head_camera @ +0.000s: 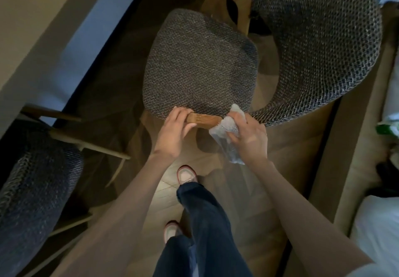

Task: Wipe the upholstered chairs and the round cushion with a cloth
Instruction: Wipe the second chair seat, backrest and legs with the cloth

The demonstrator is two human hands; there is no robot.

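Dark trousers (200, 222) and pale shoes (186, 174) are planted on the wood floor (248, 190) just short of the chair; beyond them the left hand (172, 130) is curled round the wooden front rail (204, 120), steadying it, and the right hand (250, 138) is bunched on the pale cloth (226, 125), pressed where rail meets woven seat (200, 65). The step is judged best served by strokes led along the seat's front edge, then inward toward the curved backrest (319, 50), with the rail gripped throughout. Room is pinched: a second chair (32, 179) is near on the left, a tan frame (345, 147) close on the right.
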